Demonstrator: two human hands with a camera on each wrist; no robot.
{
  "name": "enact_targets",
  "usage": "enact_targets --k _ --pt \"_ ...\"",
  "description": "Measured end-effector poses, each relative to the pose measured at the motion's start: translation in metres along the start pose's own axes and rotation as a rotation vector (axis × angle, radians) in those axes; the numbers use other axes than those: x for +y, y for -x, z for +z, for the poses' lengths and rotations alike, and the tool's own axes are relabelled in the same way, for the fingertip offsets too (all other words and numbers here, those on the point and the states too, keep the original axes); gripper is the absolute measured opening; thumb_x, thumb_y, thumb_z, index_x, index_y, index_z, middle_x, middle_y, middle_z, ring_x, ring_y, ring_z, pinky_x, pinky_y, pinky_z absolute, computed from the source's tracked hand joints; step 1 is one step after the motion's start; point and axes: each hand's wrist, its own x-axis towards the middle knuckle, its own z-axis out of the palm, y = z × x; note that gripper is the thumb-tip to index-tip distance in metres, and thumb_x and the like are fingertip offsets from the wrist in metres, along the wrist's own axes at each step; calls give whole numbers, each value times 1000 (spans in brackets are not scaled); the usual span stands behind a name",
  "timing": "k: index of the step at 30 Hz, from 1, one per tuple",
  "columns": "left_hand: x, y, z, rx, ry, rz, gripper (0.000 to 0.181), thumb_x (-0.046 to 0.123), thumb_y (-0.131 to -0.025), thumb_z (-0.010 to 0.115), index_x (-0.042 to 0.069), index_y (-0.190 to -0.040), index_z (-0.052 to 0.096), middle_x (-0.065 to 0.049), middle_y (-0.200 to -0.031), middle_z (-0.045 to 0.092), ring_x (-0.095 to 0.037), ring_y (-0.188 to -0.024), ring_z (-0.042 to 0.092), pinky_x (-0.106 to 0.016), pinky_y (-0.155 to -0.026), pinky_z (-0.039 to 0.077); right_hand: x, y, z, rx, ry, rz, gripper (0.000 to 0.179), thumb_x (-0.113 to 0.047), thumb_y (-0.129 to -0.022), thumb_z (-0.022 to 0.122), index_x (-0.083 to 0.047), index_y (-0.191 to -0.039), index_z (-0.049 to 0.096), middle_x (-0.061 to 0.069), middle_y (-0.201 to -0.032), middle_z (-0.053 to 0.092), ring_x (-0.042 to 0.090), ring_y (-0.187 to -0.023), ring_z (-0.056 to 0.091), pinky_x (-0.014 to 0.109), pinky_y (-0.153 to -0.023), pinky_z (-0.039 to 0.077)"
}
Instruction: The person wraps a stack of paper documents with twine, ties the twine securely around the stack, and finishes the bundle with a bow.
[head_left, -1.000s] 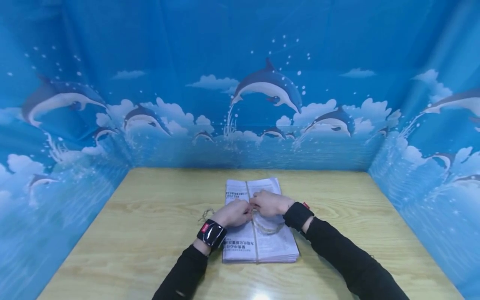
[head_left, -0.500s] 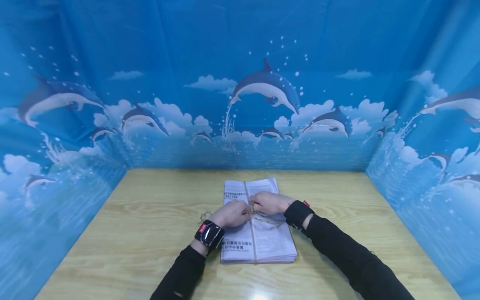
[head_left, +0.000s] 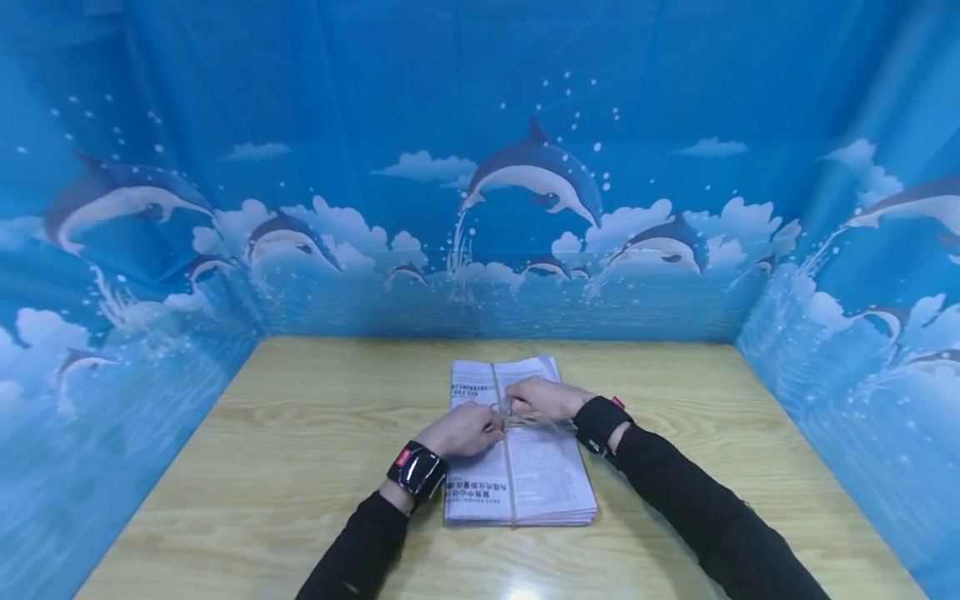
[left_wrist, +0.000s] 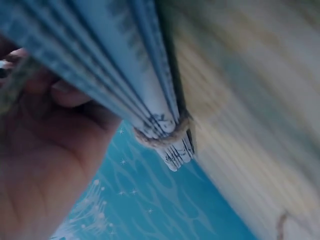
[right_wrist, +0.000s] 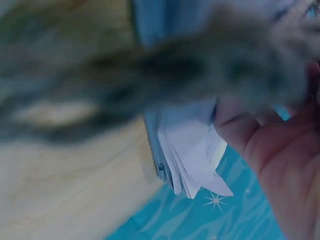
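Note:
A stack of folded newspapers point(head_left: 551, 479) lies on the table with twine point(head_left: 512, 487) running lengthwise around it. Both hands are over the middle of the stack. My left hand point(head_left: 461, 429) pinches the twine with curled fingers. Just to its right, my right hand point(head_left: 546, 398) holds twine too, with loose strands point(head_left: 536, 418) beneath it. In the left wrist view, a band of twine point(left_wrist: 162, 140) wraps the newspapers' far end beside the left hand point(left_wrist: 55, 155). Blurred twine point(right_wrist: 165, 75) crosses the right wrist view near the right hand point(right_wrist: 280, 150). The fingertips are partly hidden.
The wood-grain table point(head_left: 315, 467) extends on both sides of the stack. A blue dolphin-print curtain point(head_left: 420, 208) encloses the back and both sides. A bit of twine point(left_wrist: 281, 225) shows on the table in the left wrist view.
The hands have drawn slightly apart, the right one moving rightward. The twine loop over the newspapers' right half has narrowed, and the loose twine left of the left hand has gone from the head view.

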Motion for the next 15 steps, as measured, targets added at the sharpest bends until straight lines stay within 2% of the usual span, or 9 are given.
enact_targets --k 3,5,8,12,15 --pt "-1 1 0 -4 6 18 33 19 -94 62 18 -63 52 9 -57 46 -7 -54 46 -21 -55 37 -1 0 -2 2 -12 4 20 -2 -95 48 -10 -77 44 -7 -71 33 8 -67 38 21 -67 34" --pt "1 2 0 -7 14 22 32 20 -95 61 18 -64 52 9 -58 46 -7 -55 46 -21 -55 37 -4 2 -5 -12 -68 37 21 -1 -96 46 -8 -76 42 -6 -71 32 7 -66 36 21 -67 32" --pt "2 2 1 -15 71 0 32 24 -96 62 18 -65 52 10 -58 45 -5 -53 44 -20 -53 36 -4 7 -10 -33 -180 140 23 -6 -102 44 -6 -79 48 -4 -72 37 8 -65 37 23 -69 33" --pt "-3 2 -3 -39 217 -62 26 26 -94 66 17 -70 58 11 -61 48 -4 -53 45 -20 -52 38 3 19 -12 -3 -333 313 28 -21 -107 40 -9 -98 63 -2 -83 52 9 -71 46 28 -74 38" --pt "-12 7 -14 -39 311 -94 10 20 -91 69 14 -84 67 8 -72 57 -6 -60 52 -22 -56 44 9 29 -10 49 -439 399 33 -28 -108 37 -11 -115 64 1 -86 55 11 -69 48 30 -71 42"
